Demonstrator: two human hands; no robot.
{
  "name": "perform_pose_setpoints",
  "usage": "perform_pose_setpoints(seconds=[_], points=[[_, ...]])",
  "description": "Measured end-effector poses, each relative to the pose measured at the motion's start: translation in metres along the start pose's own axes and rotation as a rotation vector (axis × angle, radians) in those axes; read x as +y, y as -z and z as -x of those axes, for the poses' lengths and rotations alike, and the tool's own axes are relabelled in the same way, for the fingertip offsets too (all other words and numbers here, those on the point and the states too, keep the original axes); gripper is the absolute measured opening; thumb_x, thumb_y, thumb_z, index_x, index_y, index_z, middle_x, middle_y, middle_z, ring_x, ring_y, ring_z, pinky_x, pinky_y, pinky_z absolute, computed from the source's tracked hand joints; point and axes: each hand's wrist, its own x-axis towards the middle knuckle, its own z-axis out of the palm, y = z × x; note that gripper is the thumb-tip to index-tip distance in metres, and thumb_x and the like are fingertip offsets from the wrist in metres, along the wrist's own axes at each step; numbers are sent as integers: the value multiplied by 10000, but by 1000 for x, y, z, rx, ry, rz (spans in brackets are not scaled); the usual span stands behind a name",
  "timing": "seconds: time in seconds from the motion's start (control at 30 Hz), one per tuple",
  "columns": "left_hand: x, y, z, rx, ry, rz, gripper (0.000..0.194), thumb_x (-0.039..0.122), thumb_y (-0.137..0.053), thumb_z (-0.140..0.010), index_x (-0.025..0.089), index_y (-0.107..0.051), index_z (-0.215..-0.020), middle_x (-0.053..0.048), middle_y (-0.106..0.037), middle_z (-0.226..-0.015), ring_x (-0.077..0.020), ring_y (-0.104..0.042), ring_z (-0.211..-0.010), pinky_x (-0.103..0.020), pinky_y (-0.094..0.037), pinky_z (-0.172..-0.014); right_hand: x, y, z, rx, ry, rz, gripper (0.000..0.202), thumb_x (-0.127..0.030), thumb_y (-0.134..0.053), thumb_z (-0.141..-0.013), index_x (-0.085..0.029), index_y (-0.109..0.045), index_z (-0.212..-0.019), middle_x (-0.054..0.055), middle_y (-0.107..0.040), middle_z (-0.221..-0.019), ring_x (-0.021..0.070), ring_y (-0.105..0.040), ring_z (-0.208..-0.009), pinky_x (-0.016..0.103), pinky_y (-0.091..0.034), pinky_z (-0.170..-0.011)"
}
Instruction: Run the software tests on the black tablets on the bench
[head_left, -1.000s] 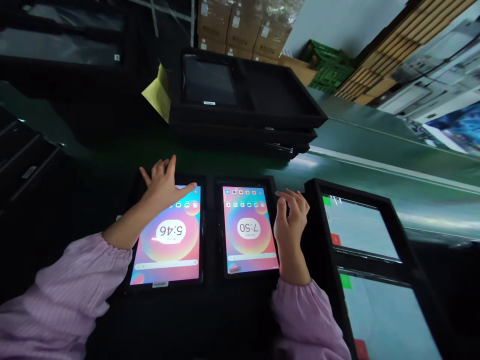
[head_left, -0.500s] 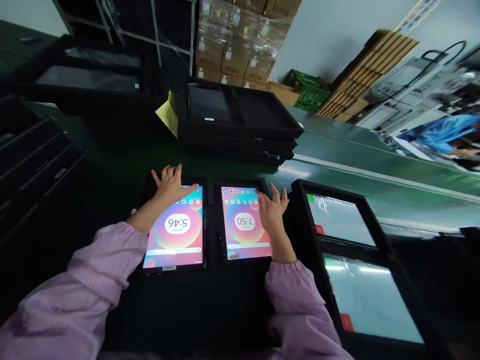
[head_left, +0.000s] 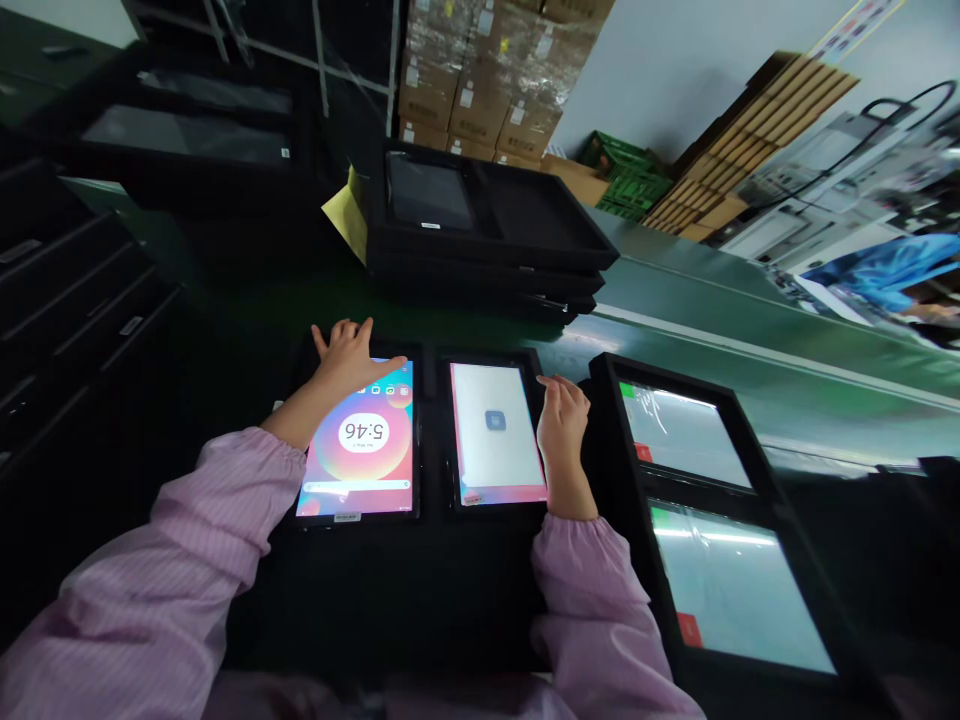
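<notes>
Two lit tablets lie side by side in a black tray in front of me, their screens upside down to my view. Over the top of the left tablet (head_left: 363, 465), which reads 5:46, my left hand (head_left: 346, 358) is spread, its thumb at the upper right of the screen. The right tablet (head_left: 499, 450) shows a near-white screen with a small blue-grey icon in its middle. At that tablet's right edge is my right hand (head_left: 564, 415), fingers curled in and forefinger pointing toward the upper right corner. It holds nothing that I can see.
To the right, another black tray (head_left: 776, 540) holds two tablets with pale screens. Stacked black trays (head_left: 495, 255) stand ahead beside a yellow paper (head_left: 347, 218), and more trays (head_left: 82, 300) are at left. Cartons (head_left: 465, 100) are at the back; a blue-sleeved person (head_left: 885, 270) is far right.
The right tablet's screen went from a home screen reading 7:50 to near-white with one icon. My right hand has drawn off the screen to its right edge, fingers more curled. My left hand stays put.
</notes>
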Motion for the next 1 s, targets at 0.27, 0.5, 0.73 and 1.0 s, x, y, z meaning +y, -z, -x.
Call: perform_pose_setpoints(seconds=[0.27,0.5,0.73,1.0], points=[[-1,1,4,-17,-36,-43,916,672,-488,-874,77,-364,-1560,-271,-426,-1555,-391,-253,-1522,-699,-18,-1205,-2,2,3,1,-84,-75,628,-573,-272,-993,-178,-755,-1063,161,-701,-1151,304,-639,-1112,493,-486,-986],[-2,1,4,-16,-49,-68,872,647,-462,-892,93,-369,-1559,-264,-426,-1555,-375,-253,-1526,-705,-37,-1203,-2,2,2,4,-104,-105,658,-613,-281,-972,-171,-764,-1033,156,-720,-1087,294,-660,-1072,462,-499,-968],[6,0,6,6,-24,-92,918,669,-496,-863,74,-379,-1552,-285,-453,-1517,-418,-278,-1499,-732,-53,-1185,1,-1,0,9,-101,-118,665,-624,-289,-974,-160,-762,-1024,163,-713,-1056,289,-662,-1027,455,-501,-954],[7,2,5,4,-14,-87,950,716,-478,-851,88,-378,-1556,-272,-447,-1529,-426,-268,-1507,-714,-62,-1196,0,2,1,17,-47,-134,626,-602,-313,-1001,-184,-780,-1000,139,-723,-1042,274,-668,-1017,447,-515,-940]])
